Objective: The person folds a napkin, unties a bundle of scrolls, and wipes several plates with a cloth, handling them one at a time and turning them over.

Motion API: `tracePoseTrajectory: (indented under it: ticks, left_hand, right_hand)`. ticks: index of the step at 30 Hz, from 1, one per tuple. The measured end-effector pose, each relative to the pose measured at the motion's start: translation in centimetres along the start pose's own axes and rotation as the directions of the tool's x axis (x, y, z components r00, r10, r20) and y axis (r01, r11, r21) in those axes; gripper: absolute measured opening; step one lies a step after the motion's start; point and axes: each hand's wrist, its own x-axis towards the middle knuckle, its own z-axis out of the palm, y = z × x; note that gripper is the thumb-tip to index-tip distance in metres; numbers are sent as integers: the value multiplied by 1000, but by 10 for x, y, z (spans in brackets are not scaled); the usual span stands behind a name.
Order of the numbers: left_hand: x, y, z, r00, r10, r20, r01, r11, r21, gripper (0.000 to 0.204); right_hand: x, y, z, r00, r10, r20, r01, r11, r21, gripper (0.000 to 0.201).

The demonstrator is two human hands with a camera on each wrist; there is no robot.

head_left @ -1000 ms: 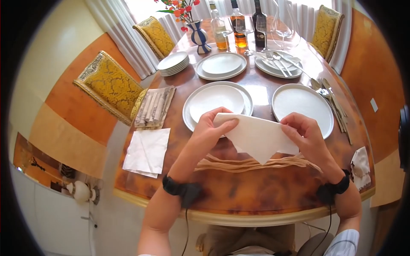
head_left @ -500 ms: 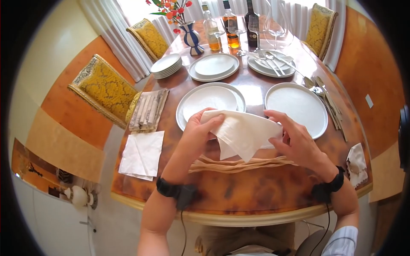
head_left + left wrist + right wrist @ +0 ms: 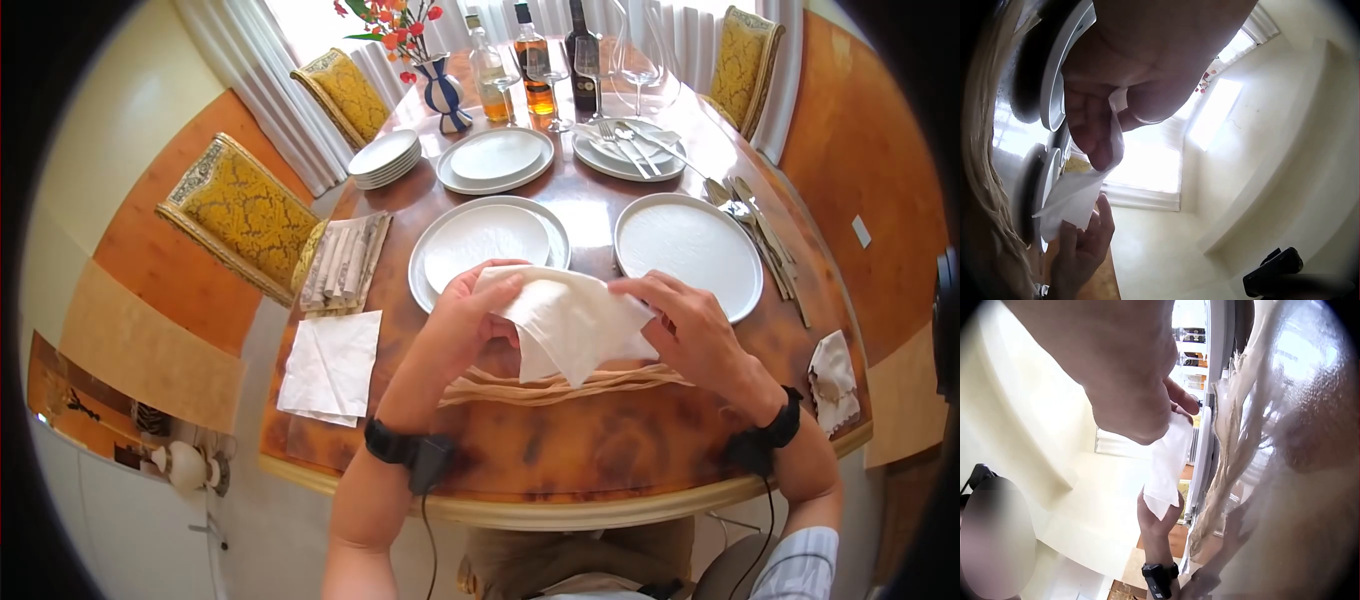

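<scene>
Since a second ago both hands have drawn closer together, and the folded white paper napkin (image 3: 570, 315) between them has bunched from a flat triangle into a narrower, crumpled fold. Nearest the person, by the near edge of the round glossy wooden worktop (image 3: 560, 450), the left hand (image 3: 470, 320) pinches the napkin's left end, fingers curled over its top, while the right hand (image 3: 685, 325) pinches the right end with thumb and fingers; the napkin hangs above the worktop, its point dipping toward a flat bundle of pale straw-coloured raffia strands (image 3: 560, 385) lying just beneath. At the worktop's left edge a square white napkin (image 3: 330, 362) overhangs the rim, and beyond it sits a stack of folded beige napkins (image 3: 345, 262). At the right edge lies a crumpled patterned cloth (image 3: 833, 382). Just beyond the hands stand a white dinner plate with a smaller plate on it (image 3: 487, 240) and a bare white dinner plate (image 3: 688, 255), with silver cutlery (image 3: 755, 225) alongside the right rim. At the far edge are more plates, bottles, wine glasses and a blue-and-white striped vase of red flowers (image 3: 440, 90).
</scene>
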Motion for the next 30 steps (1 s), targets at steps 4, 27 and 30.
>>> tracePoseTrajectory:
  ticks: [4,27,30]
  left_hand:
    - [-2,0,8,1000,-10,12,9,996,93,37]
    - [-10,-15,35,960,91,264,-247,718,651,27]
    - [-7,-15,30,977,71,202,-186,748,637,24]
  right_hand:
    - [0,1,3,1000,13,-26,-11,998,67,17]
    - [0,12,4,909,402,106,-415,894,169,26]
    - [-1,9,4,918,373,132,-391,908,152,23]
